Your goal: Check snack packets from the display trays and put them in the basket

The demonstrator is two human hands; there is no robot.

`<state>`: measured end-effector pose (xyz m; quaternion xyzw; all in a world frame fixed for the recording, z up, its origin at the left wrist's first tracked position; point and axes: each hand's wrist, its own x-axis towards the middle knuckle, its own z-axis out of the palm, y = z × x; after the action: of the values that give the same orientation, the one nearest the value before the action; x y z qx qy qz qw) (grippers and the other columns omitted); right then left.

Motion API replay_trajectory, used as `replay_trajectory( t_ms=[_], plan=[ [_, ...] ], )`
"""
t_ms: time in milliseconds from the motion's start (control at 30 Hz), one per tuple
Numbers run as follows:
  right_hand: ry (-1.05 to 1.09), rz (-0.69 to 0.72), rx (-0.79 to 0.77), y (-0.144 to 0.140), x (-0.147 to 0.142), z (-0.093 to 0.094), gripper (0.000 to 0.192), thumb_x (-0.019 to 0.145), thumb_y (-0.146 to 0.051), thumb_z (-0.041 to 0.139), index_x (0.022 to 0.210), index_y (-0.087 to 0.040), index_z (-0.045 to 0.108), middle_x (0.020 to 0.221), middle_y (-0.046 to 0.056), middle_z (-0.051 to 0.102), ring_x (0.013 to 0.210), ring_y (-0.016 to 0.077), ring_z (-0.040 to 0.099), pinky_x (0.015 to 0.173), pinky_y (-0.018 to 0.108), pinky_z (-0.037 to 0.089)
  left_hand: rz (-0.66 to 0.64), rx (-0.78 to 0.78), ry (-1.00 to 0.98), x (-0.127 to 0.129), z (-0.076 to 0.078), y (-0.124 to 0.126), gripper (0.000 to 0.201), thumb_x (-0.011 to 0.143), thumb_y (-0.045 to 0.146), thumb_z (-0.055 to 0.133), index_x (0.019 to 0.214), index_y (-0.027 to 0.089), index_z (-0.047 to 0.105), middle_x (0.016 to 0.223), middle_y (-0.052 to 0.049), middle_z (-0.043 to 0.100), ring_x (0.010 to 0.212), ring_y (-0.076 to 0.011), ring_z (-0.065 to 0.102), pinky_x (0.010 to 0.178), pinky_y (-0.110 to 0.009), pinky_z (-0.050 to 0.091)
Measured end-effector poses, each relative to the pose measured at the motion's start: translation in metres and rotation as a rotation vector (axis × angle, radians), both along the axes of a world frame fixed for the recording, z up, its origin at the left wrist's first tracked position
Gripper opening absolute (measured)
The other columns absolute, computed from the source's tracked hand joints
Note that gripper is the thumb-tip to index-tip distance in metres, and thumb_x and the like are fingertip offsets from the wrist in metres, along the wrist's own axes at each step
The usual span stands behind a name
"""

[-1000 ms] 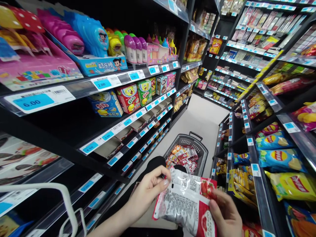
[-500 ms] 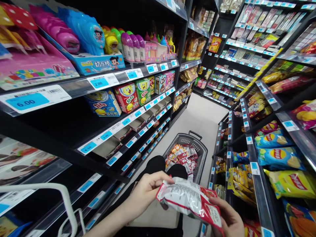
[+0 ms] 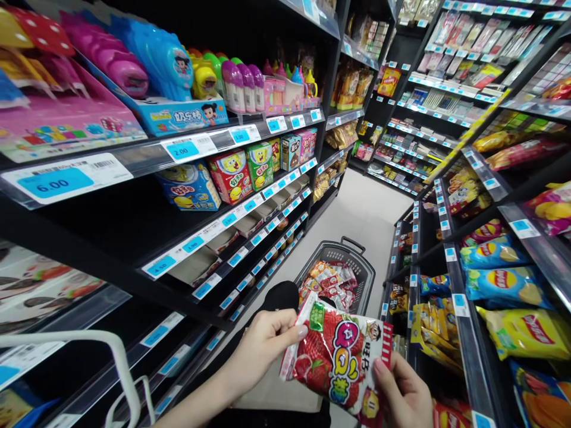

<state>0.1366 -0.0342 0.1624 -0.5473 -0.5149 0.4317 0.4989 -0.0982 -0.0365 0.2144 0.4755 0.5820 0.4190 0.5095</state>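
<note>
A red and white bag of gummy candy (image 3: pixel 341 359) is stretched between my two hands, its strawberry-printed front turned up towards me. My left hand (image 3: pixel 267 342) pinches the bag's left end, thumb on top. At the other end, my right hand (image 3: pixel 401 386) grips the striped edge with its thumb over the front. Beyond the bag, a dark grey shopping basket (image 3: pixel 368 267) stands on the floor, holding a heap of small candy packets (image 3: pixel 330 276). The bag hides the basket's near end.
Shelves on the left carry snack boxes (image 3: pixel 229 175), blue fan-shaped toys (image 3: pixel 156 59) and price labels. On the right are chip bags (image 3: pixel 508 282) on a rack close to my right hand. A white curved metal bar (image 3: pixel 120 362) rises at lower left. Pale aisle floor (image 3: pixel 352 208) runs ahead.
The candy bag has been turned over from its white printed back to its red strawberry front. Both hands still hold its ends; the basket has stayed in place.
</note>
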Motion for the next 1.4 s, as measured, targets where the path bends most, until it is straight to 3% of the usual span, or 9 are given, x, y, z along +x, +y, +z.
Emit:
replay_trajectory(
  t_ms=[200, 400, 533, 667, 833, 1000, 1133, 1233, 1400],
  plan=[
    [-0.178, -0.109, 0.116, 0.0, 0.002, 0.017, 0.034, 0.073, -0.048, 0.073, 0.058, -0.018, 0.069, 0.051, 0.0, 0.062, 0.04, 0.0111, 0.05, 0.04, 0.021, 0.038, -0.016, -0.105, -0.083, -0.002, 0.0, 0.002, 0.041, 0.081, 0.047, 0.059, 0.053, 0.019, 0.048, 0.04, 0.007, 0.044, 0.036, -0.008, 0.036, 0.043, -0.02, 0.028],
    [-0.247, -0.076, 0.474, -0.001, 0.003, 0.027, 0.014, 0.082, -0.035, 0.068, 0.083, -0.03, 0.081, 0.07, 0.001, 0.077, 0.056, 0.0161, 0.069, 0.058, 0.024, 0.05, -0.06, -0.009, -0.353, -0.011, -0.004, -0.001, 0.045, 0.079, 0.058, 0.062, 0.09, 0.015, 0.072, 0.08, -0.005, 0.07, 0.061, -0.0149, 0.062, 0.058, -0.024, 0.049],
    [-0.092, -0.061, 0.255, -0.004, 0.01, 0.02, 0.018, 0.077, -0.04, 0.073, 0.089, -0.029, 0.08, 0.087, 0.003, 0.079, 0.076, 0.0216, 0.072, 0.072, 0.027, 0.052, 0.03, -0.007, -0.529, -0.005, -0.012, -0.003, 0.041, 0.073, 0.047, 0.074, 0.097, 0.015, 0.065, 0.065, 0.0, 0.067, 0.054, -0.0101, 0.057, 0.052, -0.018, 0.043],
    [0.266, 0.063, 0.024, -0.006, 0.009, 0.008, 0.051, 0.076, -0.057, 0.066, 0.115, -0.024, 0.071, 0.115, 0.01, 0.072, 0.103, 0.0349, 0.067, 0.087, 0.041, 0.051, -0.129, -0.161, -0.711, 0.002, -0.005, -0.002, 0.092, 0.058, 0.017, 0.086, 0.135, 0.023, 0.037, 0.086, -0.003, 0.075, 0.071, -0.016, 0.068, 0.067, -0.025, 0.052],
    [0.562, 0.152, -0.054, -0.002, -0.021, -0.012, 0.102, 0.066, -0.065, 0.071, 0.151, -0.031, 0.025, 0.134, 0.015, 0.059, 0.114, 0.0409, 0.06, 0.091, 0.058, 0.047, -0.167, -0.259, -0.661, 0.018, -0.006, -0.003, 0.051, 0.051, 0.013, 0.086, 0.092, 0.016, 0.054, 0.077, -0.002, 0.073, 0.056, -0.0145, 0.066, 0.053, -0.024, 0.055],
    [0.503, 0.084, -0.073, -0.006, -0.046, -0.028, 0.092, 0.076, -0.042, 0.074, 0.151, -0.033, 0.021, 0.146, 0.011, 0.048, 0.128, 0.0294, 0.052, 0.101, 0.046, 0.044, 0.083, -0.151, -0.551, 0.04, -0.021, -0.006, 0.049, 0.053, 0.026, 0.088, 0.077, 0.02, 0.045, 0.069, 0.003, 0.066, 0.053, -0.0147, 0.063, 0.046, -0.025, 0.054],
    [0.458, 0.137, -0.138, 0.0, -0.029, -0.02, 0.067, 0.078, -0.039, 0.074, 0.139, -0.03, 0.048, 0.131, 0.009, 0.063, 0.122, 0.0268, 0.057, 0.1, 0.039, 0.046, -0.098, -0.065, -0.489, 0.023, -0.013, -0.003, 0.042, 0.067, 0.036, 0.079, 0.098, 0.017, 0.058, 0.09, -0.004, 0.069, 0.077, -0.0194, 0.065, 0.061, -0.026, 0.054],
    [0.4, 0.248, -0.172, 0.009, -0.011, -0.007, 0.051, 0.073, -0.042, 0.077, 0.12, -0.027, 0.067, 0.116, 0.009, 0.072, 0.108, 0.0278, 0.066, 0.093, 0.036, 0.051, -0.105, -0.044, -0.513, 0.0, -0.001, 0.003, 0.059, 0.074, 0.033, 0.074, 0.127, 0.023, 0.049, 0.108, -0.005, 0.067, 0.094, -0.0217, 0.065, 0.076, -0.03, 0.054],
    [0.422, 0.265, -0.154, 0.021, -0.008, -0.009, 0.052, 0.074, -0.04, 0.077, 0.122, -0.028, 0.063, 0.114, 0.01, 0.072, 0.099, 0.0271, 0.069, 0.085, 0.038, 0.055, -0.25, -0.187, -0.454, -0.015, -0.003, 0.01, 0.075, 0.06, 0.008, 0.08, 0.128, 0.026, 0.055, 0.107, -0.002, 0.068, 0.083, -0.0183, 0.066, 0.069, -0.028, 0.055]
  ],
)
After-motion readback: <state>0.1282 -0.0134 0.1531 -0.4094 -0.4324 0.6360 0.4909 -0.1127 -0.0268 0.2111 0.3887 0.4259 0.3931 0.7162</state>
